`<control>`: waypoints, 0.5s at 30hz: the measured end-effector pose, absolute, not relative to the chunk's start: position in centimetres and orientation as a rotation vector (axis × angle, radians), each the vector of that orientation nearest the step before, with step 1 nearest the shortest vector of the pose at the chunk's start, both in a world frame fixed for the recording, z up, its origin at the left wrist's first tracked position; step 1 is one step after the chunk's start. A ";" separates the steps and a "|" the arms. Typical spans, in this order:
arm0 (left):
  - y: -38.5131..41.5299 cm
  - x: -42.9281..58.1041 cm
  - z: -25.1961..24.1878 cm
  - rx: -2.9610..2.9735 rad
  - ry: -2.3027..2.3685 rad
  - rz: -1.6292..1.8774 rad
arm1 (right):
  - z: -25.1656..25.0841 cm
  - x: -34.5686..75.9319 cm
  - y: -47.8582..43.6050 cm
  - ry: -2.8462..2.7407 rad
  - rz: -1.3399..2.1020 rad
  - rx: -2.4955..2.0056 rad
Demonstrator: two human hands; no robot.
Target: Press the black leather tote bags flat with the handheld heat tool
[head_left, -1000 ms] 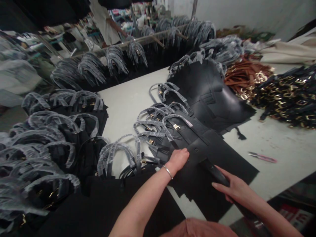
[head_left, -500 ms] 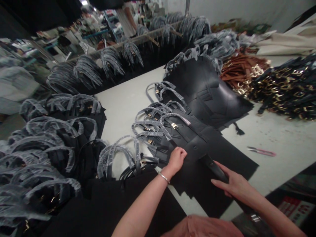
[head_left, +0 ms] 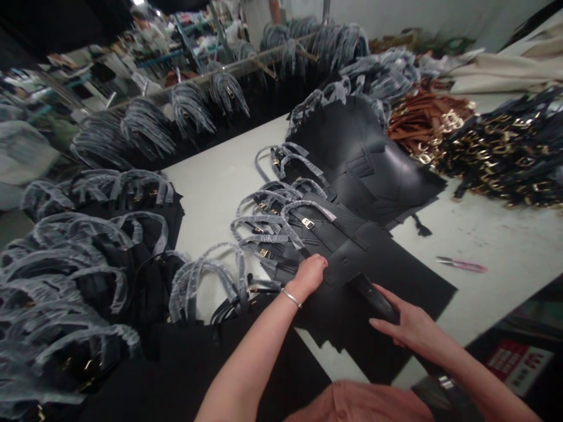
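At my left, wrapped handles were already on a heap of black pieces, too tangled to count; my left hand lay curled on one black sheet mid-table, its grip hidden. My right hand was closed round one dark strip, the sheet seemingly unfinished, and beyond sat one brown strap pile, one pair of snips and one buckle pile.

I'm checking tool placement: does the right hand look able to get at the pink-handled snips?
Probably yes: the snips lie uncovered on the tabletop, though the right hand holds a black strap-like piece.
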State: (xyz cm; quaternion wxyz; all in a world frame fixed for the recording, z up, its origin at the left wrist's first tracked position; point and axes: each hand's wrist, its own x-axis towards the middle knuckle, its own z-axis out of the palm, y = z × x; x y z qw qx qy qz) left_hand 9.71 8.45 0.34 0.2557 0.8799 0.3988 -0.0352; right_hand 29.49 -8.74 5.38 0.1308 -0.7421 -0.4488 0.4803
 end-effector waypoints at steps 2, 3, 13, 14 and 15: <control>8.7 9.6 0.6 2.418 1.035 -0.135 | 5.5 29.5 -8.9 -1.291 1.389 -2.164; 8.7 9.6 0.7 2.435 1.014 -0.157 | 5.6 29.5 -8.9 -1.282 1.391 -2.168; 6.4 11.3 1.9 2.551 0.926 -0.293 | 5.7 29.4 -8.9 -1.244 1.412 -2.176; 6.3 11.4 1.9 2.540 0.939 -0.288 | 5.7 29.4 -8.9 -1.250 1.406 -2.177; 6.2 11.4 2.0 2.523 0.958 -0.279 | 5.7 29.5 -8.9 -1.257 1.398 -2.179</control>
